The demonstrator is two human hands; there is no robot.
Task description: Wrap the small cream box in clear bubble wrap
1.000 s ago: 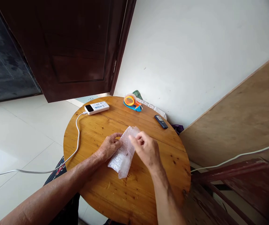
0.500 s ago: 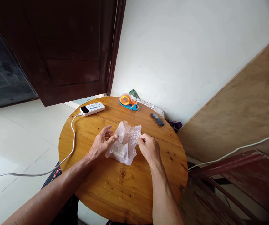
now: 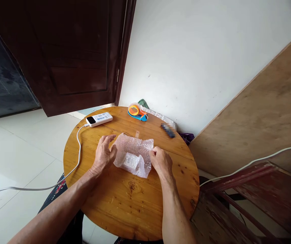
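Round wooden table (image 3: 132, 217) here, dark door (image 3: 79, 67) at eleven o'clock, white wall (image 3: 186, 61) at one. Bubble wrap (image 3: 129, 144) lies mid-table, spread flatter than the folded bundle of a second ago, and a pale packet (image 3: 130, 161) shows inside! Left hand (image 3: 103, 153), at the wrap's nine o'clock, has loosened, fingers apart; right hand (image 3: 162, 162), at three, pinches its edge. Knotted wood runs wide to the six o'clock rim; at eleven, a white device (image 3: 101, 119) sits close to the edge.

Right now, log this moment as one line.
bubble wrap: spread on table | left hand: open, near left edge | right hand: gripping right edge | pale packet: on bubble wrap
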